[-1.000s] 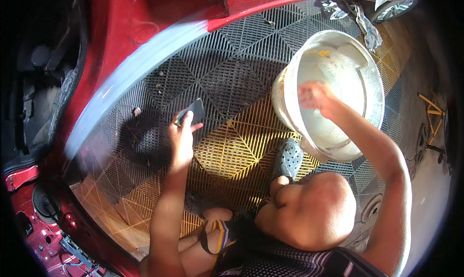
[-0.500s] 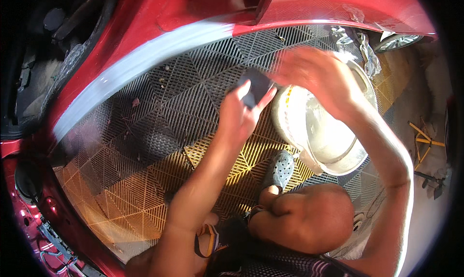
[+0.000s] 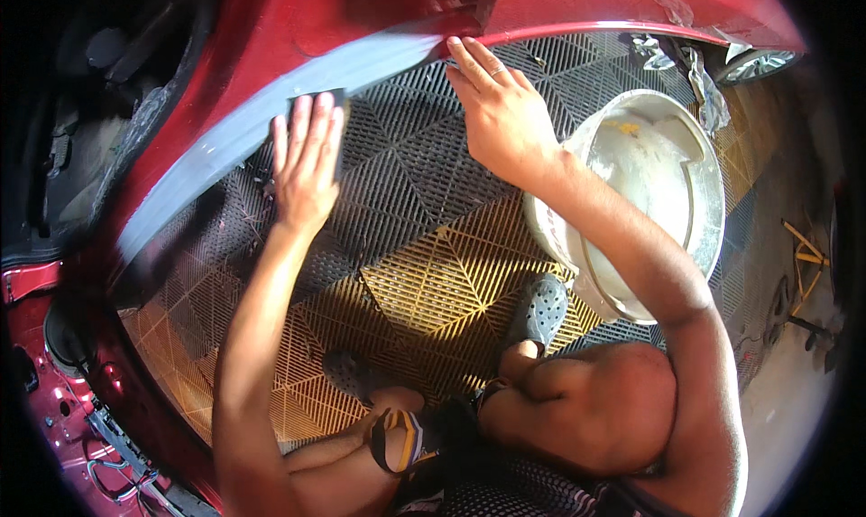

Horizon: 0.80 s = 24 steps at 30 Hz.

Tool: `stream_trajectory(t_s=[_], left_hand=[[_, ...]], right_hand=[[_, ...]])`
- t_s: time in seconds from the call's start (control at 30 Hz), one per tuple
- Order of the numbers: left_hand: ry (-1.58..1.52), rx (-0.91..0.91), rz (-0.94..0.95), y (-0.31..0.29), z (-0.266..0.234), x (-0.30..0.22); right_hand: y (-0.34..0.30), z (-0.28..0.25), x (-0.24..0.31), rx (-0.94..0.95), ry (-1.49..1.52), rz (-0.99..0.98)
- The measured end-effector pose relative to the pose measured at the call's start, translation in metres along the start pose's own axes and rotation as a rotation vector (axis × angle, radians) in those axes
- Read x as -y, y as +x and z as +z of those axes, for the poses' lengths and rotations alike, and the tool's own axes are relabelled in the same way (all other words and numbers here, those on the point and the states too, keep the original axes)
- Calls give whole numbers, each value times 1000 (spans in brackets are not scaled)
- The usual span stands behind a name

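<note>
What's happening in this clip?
A person's left hand lies over a thin dark pad, apparently against the grey strip along a red car panel's curved edge. The right hand, holding nothing visible, has its fingertips at that edge, near the strip's end. A whitish bucket stands beside the right forearm.

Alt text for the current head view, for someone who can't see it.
A person's left hand presses a dark flat pad against the grey band on a red car panel; the right hand touches the panel farther right. A whitish tub stands on black and yellow grated floor tiles.
</note>
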<state>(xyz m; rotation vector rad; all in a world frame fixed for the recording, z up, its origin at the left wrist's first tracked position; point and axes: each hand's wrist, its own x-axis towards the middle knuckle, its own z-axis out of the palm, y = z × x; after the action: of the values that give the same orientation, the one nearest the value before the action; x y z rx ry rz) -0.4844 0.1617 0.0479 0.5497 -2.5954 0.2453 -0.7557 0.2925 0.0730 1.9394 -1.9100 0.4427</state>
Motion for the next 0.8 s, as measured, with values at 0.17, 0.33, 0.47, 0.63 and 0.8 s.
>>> stream_trajectory(t_s=[0.17,0.33,0.47,0.63,0.8], left_hand=[[-157,-18,244,96,42,-48],[-61,117,145,47,7,0],[5,-131,-135,-32,-1,20],[-101,-157,63,67,33,-27],[-55,-89,98,70,14,-7]], right_hand=[[2,2,-11,-61,158,131],[-17,-2,-16,96,102,161],[-13,-3,-6,95,122,183],[-12,-2,-8,78,185,182],[-19,-12,-18,191,246,135]])
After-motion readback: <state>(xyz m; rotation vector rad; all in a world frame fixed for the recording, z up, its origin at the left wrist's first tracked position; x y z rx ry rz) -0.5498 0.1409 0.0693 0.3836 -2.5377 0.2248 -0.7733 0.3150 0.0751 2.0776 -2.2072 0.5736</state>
